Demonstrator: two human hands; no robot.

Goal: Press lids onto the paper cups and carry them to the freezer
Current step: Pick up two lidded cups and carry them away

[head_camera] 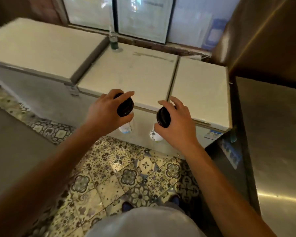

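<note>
While both arms reach forward over the patterned tile floor [126, 170], each hand carries one lidded cup in front of the chest freezers.

Left hand [108, 108]: fingers curled down over the top of the left paper cup [126, 128], gripping it by the rim of its black lid [125, 106]; index finger extended along the lid's far edge. Cup hangs below the palm, white with a faint print, tilted slightly. It is held in the air against the front edge of the middle freezer lid [126, 74], contact not discernible.

Right hand [176, 120]: fingers curled round the top of the right paper cup [155, 135], holding it by its black lid [163, 119]; thumb on the near side, other fingers spread above. Cup tilted, base pointing down and left, in front of the freezer's front wall.

Counts: paper cups, two; black lids, two, one seated on each cup; white freezer lids, three, all closed, side by side from left to right; green bottle [114, 42], one, standing at the back of the middle lid.

Arm pose: both forearms bare, extended, converging toward the freezer; hands near each other, apart, palms down.
</note>
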